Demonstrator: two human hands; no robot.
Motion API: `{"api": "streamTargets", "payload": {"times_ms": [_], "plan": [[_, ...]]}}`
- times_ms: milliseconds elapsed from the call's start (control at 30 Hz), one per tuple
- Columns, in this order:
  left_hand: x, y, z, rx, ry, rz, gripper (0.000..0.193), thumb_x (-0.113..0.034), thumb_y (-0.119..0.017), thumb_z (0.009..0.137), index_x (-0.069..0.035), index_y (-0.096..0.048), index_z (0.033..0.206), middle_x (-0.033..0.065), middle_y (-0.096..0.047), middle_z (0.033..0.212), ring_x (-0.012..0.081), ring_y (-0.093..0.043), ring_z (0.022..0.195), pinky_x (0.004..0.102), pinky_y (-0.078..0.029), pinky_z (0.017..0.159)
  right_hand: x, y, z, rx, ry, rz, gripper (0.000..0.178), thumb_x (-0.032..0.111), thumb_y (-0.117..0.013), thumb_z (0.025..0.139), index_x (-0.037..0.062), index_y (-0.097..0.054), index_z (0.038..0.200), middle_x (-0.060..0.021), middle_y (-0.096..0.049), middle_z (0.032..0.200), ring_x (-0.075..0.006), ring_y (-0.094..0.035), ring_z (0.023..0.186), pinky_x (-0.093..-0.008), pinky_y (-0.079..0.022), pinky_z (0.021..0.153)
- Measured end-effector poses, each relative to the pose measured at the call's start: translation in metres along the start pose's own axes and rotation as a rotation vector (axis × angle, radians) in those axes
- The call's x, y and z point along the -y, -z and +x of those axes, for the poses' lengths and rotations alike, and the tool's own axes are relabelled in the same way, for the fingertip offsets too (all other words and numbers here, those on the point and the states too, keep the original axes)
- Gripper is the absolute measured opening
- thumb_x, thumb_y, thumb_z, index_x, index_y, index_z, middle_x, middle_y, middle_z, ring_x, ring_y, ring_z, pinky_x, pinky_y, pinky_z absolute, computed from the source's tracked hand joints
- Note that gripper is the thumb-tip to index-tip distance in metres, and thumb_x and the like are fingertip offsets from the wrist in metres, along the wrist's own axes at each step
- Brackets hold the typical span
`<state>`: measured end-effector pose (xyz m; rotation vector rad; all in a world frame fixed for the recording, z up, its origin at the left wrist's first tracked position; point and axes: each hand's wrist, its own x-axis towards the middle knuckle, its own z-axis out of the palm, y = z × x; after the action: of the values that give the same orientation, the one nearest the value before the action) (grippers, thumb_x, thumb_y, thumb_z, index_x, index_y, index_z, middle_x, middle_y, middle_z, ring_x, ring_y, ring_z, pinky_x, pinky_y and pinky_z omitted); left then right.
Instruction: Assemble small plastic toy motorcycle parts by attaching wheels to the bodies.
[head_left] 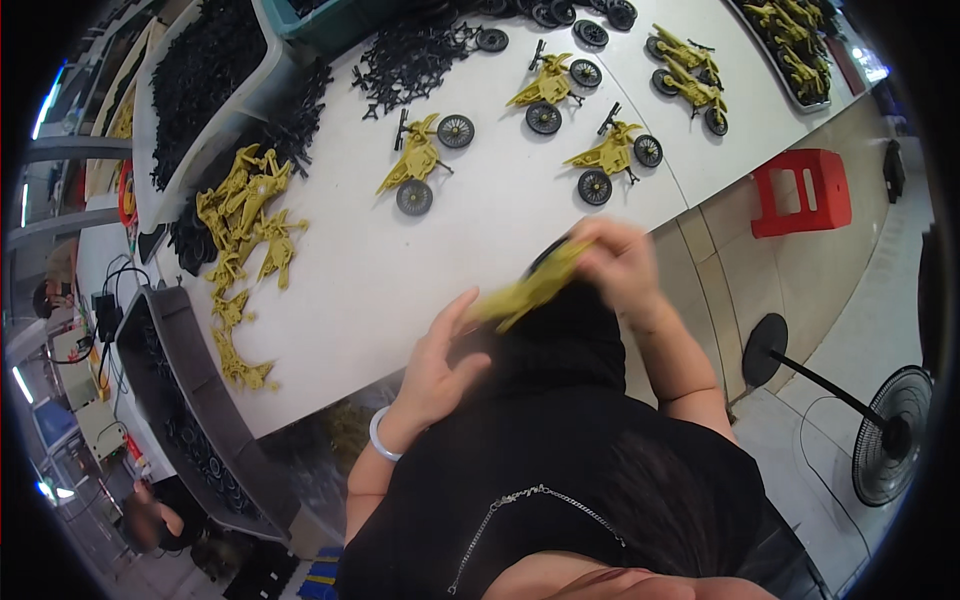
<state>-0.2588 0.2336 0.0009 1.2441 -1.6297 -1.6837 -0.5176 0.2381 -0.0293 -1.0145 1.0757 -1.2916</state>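
My right hand (622,268) grips a yellow toy motorcycle body (535,290) by its far end, above my lap at the table's front edge. The body is blurred by motion, and a dark part along its upper side is too smeared to name. My left hand (435,362) is open, thumb apart from the fingers, with its fingertips beside the body's lower left end; whether they touch it I cannot tell. Beyond my hands on the white table (340,290) stand toy motorcycles with black wheels, among them one at the left (418,165) and one at the right (610,155).
Loose yellow bodies (245,215) lie at the left, near a pile of small black parts (410,60). A grey crate (185,400) with black wheels stands left of the table. At the right are a filled tray (795,55), a red stool (800,192) and a fan (893,435).
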Motion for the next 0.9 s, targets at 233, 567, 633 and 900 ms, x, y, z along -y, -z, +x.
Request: {"api": "streamTargets", "payload": {"times_ms": [233,567,633,900], "plan": [[0.006,0.019,-0.003,0.098,-0.138,0.111,0.033,-0.012,-0.064,0.084,0.000,-0.059,0.115,0.0135,-0.064,0.109,0.0264,-0.060,0.104,0.0337,-0.045,0.093,0.007,0.212,0.041,-0.854,0.126,-0.192,0.027,0.023,-0.061,0.092,-0.0037,-0.067,0.095,-0.0038,-0.066,0.085,-0.0089,-0.057,0.072,-0.0227,-0.046,0.066],[0.018,0.053,-0.001,-0.552,-0.229,0.583,0.025,-0.010,-0.066,0.075,-0.004,-0.061,0.098,0.0120,-0.053,0.092,0.0290,-0.052,0.090,0.0371,-0.043,0.079,-0.035,0.341,0.079,-1.140,0.118,-0.684,0.038,0.034,-0.067,0.088,-0.0024,-0.070,0.097,-0.0033,-0.068,0.086,-0.0074,-0.056,0.072,-0.0219,-0.046,0.066],[0.034,0.096,-0.002,-0.850,-0.235,0.850,0.026,-0.008,-0.064,0.073,-0.005,-0.060,0.098,0.0128,-0.051,0.093,0.0309,-0.050,0.091,0.0402,-0.042,0.078,-0.035,0.332,0.086,-1.114,0.101,-0.723,0.039,0.036,-0.065,0.088,-0.0026,-0.069,0.095,-0.0052,-0.068,0.086,-0.0088,-0.057,0.074,-0.0235,-0.047,0.068],[0.069,0.173,-0.070,-1.052,0.219,1.230,0.026,-0.005,-0.063,0.071,-0.002,-0.058,0.097,0.0207,-0.051,0.110,0.0379,-0.049,0.104,0.0456,-0.041,0.088,-0.024,0.222,0.057,-1.167,0.462,-0.902,0.030,0.024,-0.061,0.091,-0.0015,-0.063,0.107,-0.0113,-0.065,0.105,-0.0186,-0.060,0.095,-0.0302,-0.046,0.086]]}}
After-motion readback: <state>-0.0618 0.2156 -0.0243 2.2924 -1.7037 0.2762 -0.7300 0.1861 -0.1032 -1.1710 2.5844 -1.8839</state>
